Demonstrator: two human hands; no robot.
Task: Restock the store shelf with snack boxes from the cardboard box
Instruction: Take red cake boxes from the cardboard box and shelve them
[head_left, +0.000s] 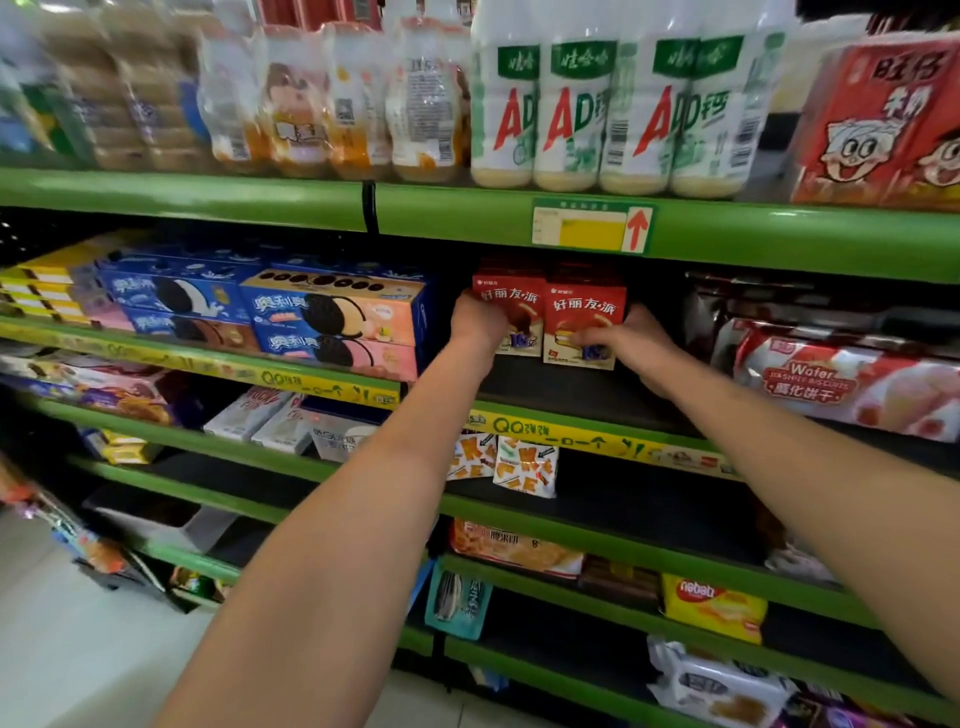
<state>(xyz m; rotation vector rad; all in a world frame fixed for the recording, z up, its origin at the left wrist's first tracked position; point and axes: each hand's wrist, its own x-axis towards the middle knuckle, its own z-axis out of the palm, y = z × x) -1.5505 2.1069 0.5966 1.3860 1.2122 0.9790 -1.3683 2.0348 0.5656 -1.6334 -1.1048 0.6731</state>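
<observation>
On second shelf (582, 395), two red boxes stood upright, side by side, touching. Left hand (475, 325) curled round left box (511, 304), fingers on its left edge. Right hand (631, 338) gripped right box (584, 317), thumb across lower front.

Left hand (477, 323) and right hand (631, 340) gripping two red snack boxes (550, 306), upright, side by side, green shelf (571, 415)
</observation>
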